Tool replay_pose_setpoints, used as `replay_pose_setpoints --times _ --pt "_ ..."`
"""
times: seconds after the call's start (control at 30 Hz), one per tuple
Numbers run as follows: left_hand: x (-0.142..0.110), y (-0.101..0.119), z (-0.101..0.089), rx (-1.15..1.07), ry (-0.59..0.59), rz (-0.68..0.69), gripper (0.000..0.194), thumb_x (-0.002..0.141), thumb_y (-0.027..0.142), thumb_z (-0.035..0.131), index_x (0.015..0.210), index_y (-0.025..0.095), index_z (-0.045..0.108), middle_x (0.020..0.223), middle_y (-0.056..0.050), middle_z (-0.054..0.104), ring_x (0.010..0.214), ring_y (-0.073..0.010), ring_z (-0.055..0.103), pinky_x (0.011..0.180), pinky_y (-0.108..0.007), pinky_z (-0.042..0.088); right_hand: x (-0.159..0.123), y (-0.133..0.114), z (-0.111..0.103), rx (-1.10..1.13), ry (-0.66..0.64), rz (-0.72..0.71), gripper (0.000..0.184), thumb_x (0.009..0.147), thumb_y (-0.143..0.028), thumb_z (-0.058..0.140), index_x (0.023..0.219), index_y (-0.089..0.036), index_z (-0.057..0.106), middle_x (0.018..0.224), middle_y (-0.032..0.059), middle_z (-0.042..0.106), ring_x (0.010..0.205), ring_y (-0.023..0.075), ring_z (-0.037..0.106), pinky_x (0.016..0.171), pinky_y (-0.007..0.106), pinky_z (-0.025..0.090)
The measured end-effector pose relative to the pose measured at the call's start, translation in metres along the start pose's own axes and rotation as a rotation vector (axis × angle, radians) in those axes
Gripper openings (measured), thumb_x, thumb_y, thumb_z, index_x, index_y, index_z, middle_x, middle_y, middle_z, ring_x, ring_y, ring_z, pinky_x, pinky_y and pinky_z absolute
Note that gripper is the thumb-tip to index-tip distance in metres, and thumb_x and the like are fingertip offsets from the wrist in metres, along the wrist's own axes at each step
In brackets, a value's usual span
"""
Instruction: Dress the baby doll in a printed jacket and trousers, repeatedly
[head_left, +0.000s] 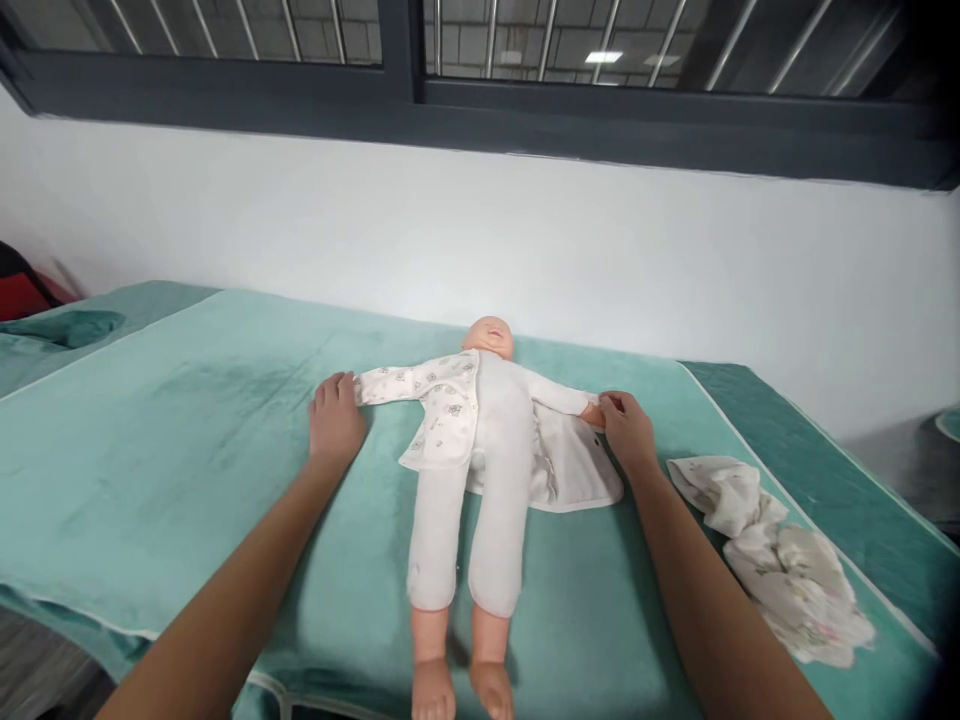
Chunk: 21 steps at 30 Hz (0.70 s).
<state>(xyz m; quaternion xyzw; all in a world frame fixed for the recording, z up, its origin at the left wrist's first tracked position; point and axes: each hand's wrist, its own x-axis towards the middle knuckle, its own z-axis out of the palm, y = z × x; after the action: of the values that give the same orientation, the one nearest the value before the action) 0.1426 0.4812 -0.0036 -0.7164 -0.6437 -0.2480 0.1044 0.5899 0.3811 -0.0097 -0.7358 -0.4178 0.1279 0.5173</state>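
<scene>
text: none readable | jacket print (450,405): seemingly too small

Care-practice room: doll (504,425), bed (225,420)

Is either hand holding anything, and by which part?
The right hand holds the doll by its bare hand. The left hand is at the printed sleeve's cuff; whether it grips is hidden.

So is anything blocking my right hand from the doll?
Nothing visible does: your right hand touches the doll's hand below its plain white sleeve. The crumpled cloth lies off to the right, outside your forearm.
</scene>
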Motion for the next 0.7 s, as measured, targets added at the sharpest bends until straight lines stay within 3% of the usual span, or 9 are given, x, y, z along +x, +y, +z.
replay_pose_setpoints --times 0.07,0.13,0.3,0.37,0.47,0.57,0.7 --pt "-0.014 0.002 -0.005 -0.099 0.068 -0.024 0.052 0.087 0.01 0.034 0.137 0.01 0.047 0.141 -0.018 0.049 0.133 -0.0336 0.04 0.107 -0.047 0.037 0.002 0.004 -0.002 0.052 0.017 0.022 0.03 0.081 -0.039 0.051 0.098 -0.019 0.065 0.104 0.0096 0.07 0.096 0.0232 0.061 0.088 0.037 0.045" --pt "-0.03 0.004 -0.013 -0.229 0.044 0.037 0.049 0.085 0.013 0.039 0.132 0.012 0.05 0.135 -0.016 0.053 0.129 -0.0302 0.045 0.109 -0.043 0.037 0.003 0.006 -0.001 0.117 0.009 0.036 0.027 0.079 -0.035 0.052 0.097 -0.02 0.064 0.104 0.0083 0.071 0.096 0.0222 0.063 0.087 0.037 0.047" --pt "-0.064 0.022 -0.039 -0.5 -0.317 0.228 0.043 0.088 0.031 0.05 0.131 0.022 0.05 0.129 -0.008 0.06 0.12 -0.026 0.054 0.103 -0.041 0.043 0.002 0.004 0.004 0.325 0.064 0.11 0.026 0.072 -0.035 0.06 0.093 -0.019 0.063 0.101 0.0088 0.072 0.093 0.0215 0.066 0.083 0.036 0.054" --pt "-0.073 0.037 -0.047 -0.501 -0.374 0.304 0.04 0.087 0.035 0.055 0.124 0.023 0.055 0.125 -0.007 0.061 0.118 -0.0268 0.054 0.104 -0.043 0.041 0.001 0.003 0.004 0.419 0.085 0.129 0.026 0.072 -0.036 0.06 0.092 -0.019 0.06 0.101 0.009 0.072 0.093 0.0208 0.068 0.083 0.036 0.056" --pt "-0.086 0.061 -0.053 -0.482 -0.374 0.396 0.026 0.086 0.028 0.054 0.111 0.022 0.06 0.12 -0.008 0.062 0.113 -0.0265 0.056 0.108 -0.047 0.036 0.001 0.002 0.001 0.718 0.039 0.229 0.02 0.075 -0.032 0.059 0.09 -0.02 0.057 0.102 0.0086 0.072 0.098 0.021 0.069 0.086 0.039 0.058" --pt "-0.098 0.077 -0.056 -0.479 -0.356 0.322 0.015 0.091 0.025 0.044 0.095 0.021 0.058 0.105 -0.008 0.063 0.099 -0.0258 0.058 0.093 -0.044 0.045 0.003 0.003 -0.002 1.048 -0.081 0.375 0.01 0.081 -0.022 0.051 0.089 -0.02 0.057 0.111 0.0101 0.07 0.108 0.0201 0.067 0.093 0.041 0.057" --pt "-0.111 0.075 -0.065 -0.652 -0.328 0.047 0.02 0.096 0.038 0.042 0.091 0.022 0.054 0.087 -0.003 0.064 0.081 -0.0208 0.059 0.074 -0.034 0.046 0.006 0.003 -0.003 1.001 -0.169 0.334 0.015 0.081 -0.017 0.047 0.089 -0.02 0.059 0.123 0.0118 0.066 0.122 0.019 0.06 0.1 0.041 0.054"
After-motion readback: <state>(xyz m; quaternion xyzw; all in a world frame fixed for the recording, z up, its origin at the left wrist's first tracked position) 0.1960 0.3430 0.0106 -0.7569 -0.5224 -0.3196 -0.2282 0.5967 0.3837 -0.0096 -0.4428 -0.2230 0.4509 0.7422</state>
